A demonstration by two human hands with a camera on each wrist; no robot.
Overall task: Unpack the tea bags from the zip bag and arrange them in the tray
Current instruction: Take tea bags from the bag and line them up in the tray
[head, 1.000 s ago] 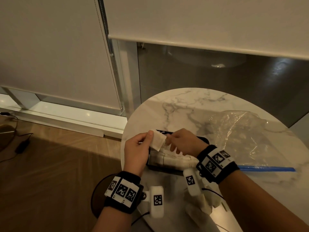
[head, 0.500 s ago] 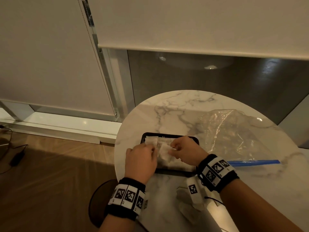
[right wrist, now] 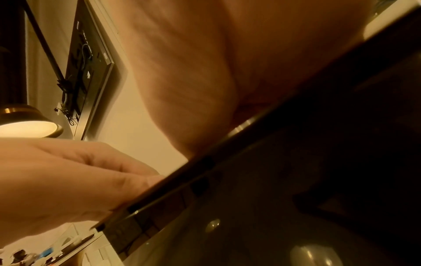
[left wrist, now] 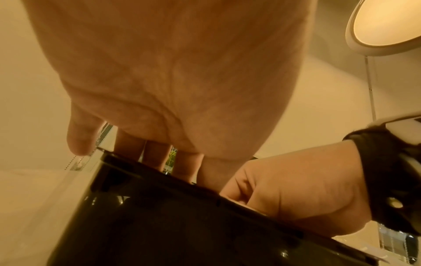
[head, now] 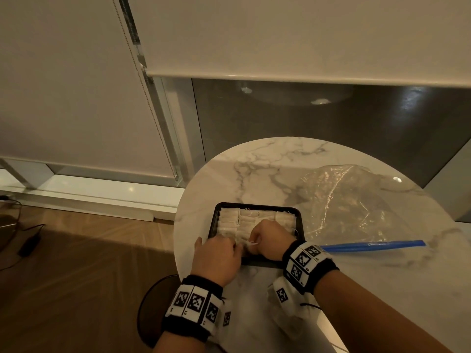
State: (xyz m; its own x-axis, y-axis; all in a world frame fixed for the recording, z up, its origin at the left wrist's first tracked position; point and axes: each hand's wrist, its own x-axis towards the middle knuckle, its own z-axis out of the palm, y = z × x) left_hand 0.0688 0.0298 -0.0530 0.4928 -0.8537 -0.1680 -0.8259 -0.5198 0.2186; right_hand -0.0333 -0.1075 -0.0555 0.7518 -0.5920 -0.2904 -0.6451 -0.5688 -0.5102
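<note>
Working close together at the near edge of the tray [head: 301, 226], both hands sit low over it. Left hand [head: 216, 261]: back of hand up, fingers reaching forward over the near rim and dipping into the tray; from the left wrist view they look fairly straight, tips hidden behind the rim. Whether they pinch anything cannot be told. Right hand [head: 270, 242]: fingers curled under, knuckles up, a small white scrap, apparently a tea bag tag or corner [head: 251, 242], showing at the fingertips beside the left hand. It seems to be pinched, though the grip itself is hidden.

Tea bags [head: 244, 220]: pale, packed in rows across the far and middle part of the tray, standing on edge side by side, filling it left to right. Tray is black, rectangular, set at the left-near part of a round marble table [head: 267, 169].

Zip bag [head: 349, 200]: clear, crumpled, lying flat on the table to the right of the tray, its blue zip strip toward the near side, just beyond the right wrist. No contents can be made out in it.

Both wrists wear black bands with black-and-white marker squares. Wood floor [head: 76, 276] at left; roller blinds [head: 63, 85] behind the table.
</note>
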